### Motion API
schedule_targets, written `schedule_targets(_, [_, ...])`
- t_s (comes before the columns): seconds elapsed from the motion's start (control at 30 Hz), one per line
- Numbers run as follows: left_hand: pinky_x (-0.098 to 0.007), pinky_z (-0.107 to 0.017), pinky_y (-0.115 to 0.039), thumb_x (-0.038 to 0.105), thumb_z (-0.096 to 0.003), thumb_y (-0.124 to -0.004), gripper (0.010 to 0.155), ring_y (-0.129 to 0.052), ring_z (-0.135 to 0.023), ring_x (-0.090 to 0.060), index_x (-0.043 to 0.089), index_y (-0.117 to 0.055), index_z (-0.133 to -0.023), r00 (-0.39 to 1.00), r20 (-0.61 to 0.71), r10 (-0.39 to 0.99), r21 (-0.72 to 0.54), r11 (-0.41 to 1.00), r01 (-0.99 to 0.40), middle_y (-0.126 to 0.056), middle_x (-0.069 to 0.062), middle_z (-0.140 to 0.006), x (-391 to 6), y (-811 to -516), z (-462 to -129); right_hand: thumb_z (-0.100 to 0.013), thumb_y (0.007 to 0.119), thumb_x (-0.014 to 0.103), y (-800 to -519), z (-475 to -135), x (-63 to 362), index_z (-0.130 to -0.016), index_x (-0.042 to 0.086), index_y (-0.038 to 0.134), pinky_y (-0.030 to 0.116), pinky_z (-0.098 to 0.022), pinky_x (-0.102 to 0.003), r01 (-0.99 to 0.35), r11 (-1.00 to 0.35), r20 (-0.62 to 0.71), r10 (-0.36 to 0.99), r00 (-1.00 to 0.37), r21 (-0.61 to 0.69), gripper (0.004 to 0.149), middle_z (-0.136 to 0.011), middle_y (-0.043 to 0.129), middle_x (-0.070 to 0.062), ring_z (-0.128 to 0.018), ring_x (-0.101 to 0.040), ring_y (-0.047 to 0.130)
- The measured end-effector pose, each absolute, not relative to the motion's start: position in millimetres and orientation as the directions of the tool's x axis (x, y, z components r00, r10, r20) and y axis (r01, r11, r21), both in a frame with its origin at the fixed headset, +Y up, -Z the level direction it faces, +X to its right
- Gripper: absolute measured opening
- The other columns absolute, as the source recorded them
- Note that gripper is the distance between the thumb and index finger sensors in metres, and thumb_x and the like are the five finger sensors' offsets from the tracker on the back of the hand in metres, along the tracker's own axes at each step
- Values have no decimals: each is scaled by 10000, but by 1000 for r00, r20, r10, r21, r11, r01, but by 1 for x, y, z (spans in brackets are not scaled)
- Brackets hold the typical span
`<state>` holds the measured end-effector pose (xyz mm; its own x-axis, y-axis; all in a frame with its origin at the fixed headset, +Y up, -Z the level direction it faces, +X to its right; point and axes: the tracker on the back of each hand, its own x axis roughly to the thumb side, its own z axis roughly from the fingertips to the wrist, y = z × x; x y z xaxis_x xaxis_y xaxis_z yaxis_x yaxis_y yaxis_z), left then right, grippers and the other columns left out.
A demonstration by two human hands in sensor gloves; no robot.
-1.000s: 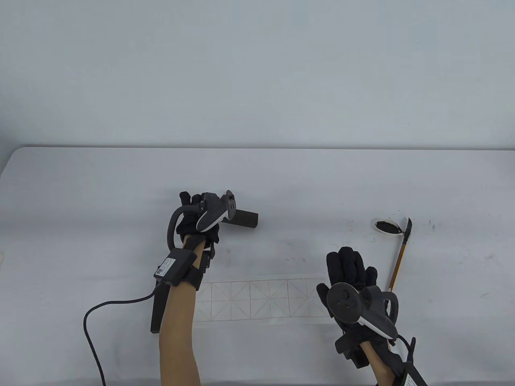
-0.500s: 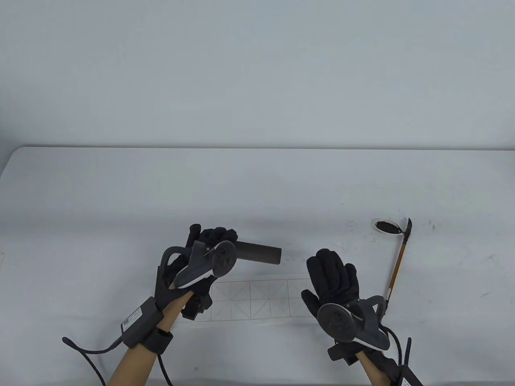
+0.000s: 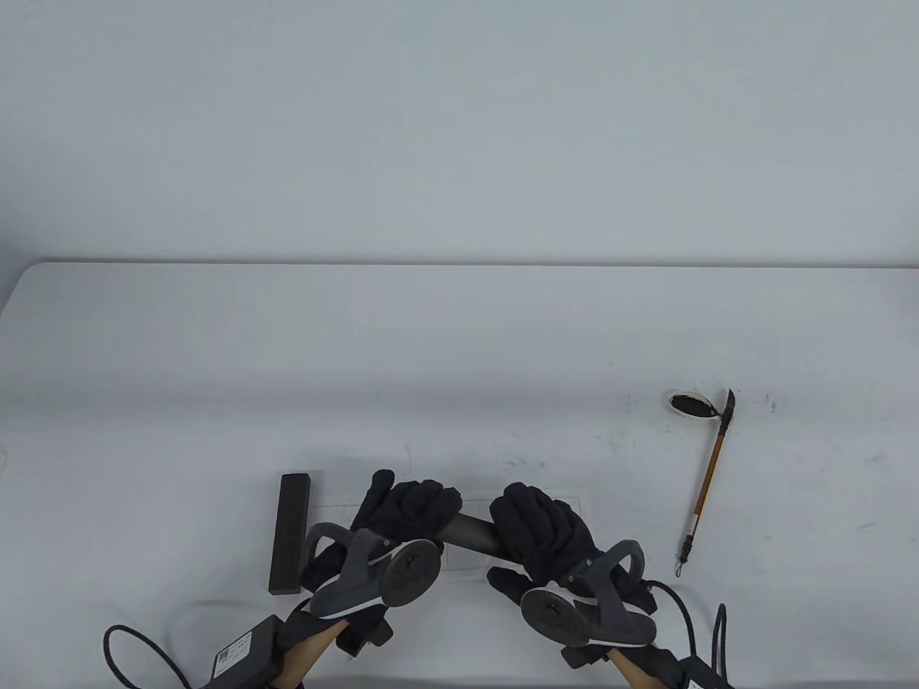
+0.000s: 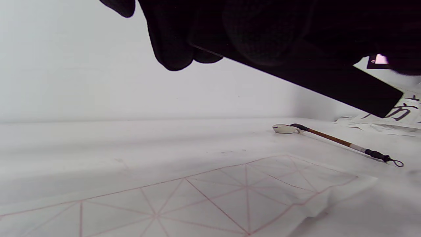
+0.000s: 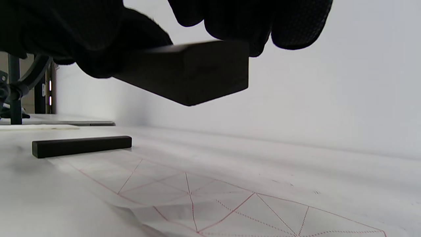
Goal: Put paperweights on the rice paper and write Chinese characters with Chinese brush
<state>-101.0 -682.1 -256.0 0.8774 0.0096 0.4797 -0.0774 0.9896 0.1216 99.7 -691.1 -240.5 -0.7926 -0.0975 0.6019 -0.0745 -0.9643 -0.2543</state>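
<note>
A dark bar paperweight (image 3: 470, 535) hangs in the air above the rice paper (image 3: 567, 497), held by both hands. My left hand (image 3: 413, 506) grips its left end and my right hand (image 3: 538, 520) curls round its right end. In the left wrist view the paperweight (image 4: 296, 69) slants down to the right under the curled fingers (image 4: 171, 49). The right wrist view shows its square end (image 5: 197, 72) between thumb and fingers (image 5: 263, 23). A second paperweight (image 3: 291, 531) lies along the paper's left edge. The brush (image 3: 707, 481) lies at the right, its tip by the ink dish (image 3: 691, 404).
The rice paper (image 4: 230, 197) has a red grid and blank squares, its right corner a little rumpled. Ink specks mark the table around the dish. Cables trail from both wrists at the near edge. Sheets with written characters (image 4: 398, 112) lie off to the right.
My left hand carried the paperweight from the back toward the near side, over the paper. My right hand moved left and took its right end. The second paperweight is now uncovered.
</note>
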Motion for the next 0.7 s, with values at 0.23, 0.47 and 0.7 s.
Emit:
schedule_targets(0.23, [-522, -875, -384, 394, -476, -725, 699, -738, -1053, -254, 357, -524, -1144, 848, 529, -5, 120, 990, -69, -636, 47, -1157, -90, -683, -248, -457, 767, 519, -693, -239, 96, -1024, 95, 599, 768, -555, -430, -26, -958, 596, -156, -788, -286, 728, -957, 738, -162, -780, -304, 825])
schedule_targets(0.47, [-518, -877, -369, 391, -476, -724, 698, -730, -1067, -245, 370, -517, -1143, 842, 540, -12, 95, 994, -47, -624, 63, -1165, -88, -686, -248, -436, 773, 543, -694, -236, 92, -961, 81, 685, 805, -397, -333, 2, -941, 598, -217, -771, -339, 705, -801, 830, -142, -574, -249, 881])
schedule_targets(0.7, [-506, -885, -299, 448, -516, -702, 702, -580, -1182, -236, 424, -434, -1165, 854, 520, -6, 87, 995, -46, -500, 69, -1248, -91, -693, -252, -419, 777, 561, -699, -239, 92, -923, 68, 726, 833, -314, -289, 2, -927, 582, -237, -778, -374, 707, -739, 863, -141, -482, -229, 907])
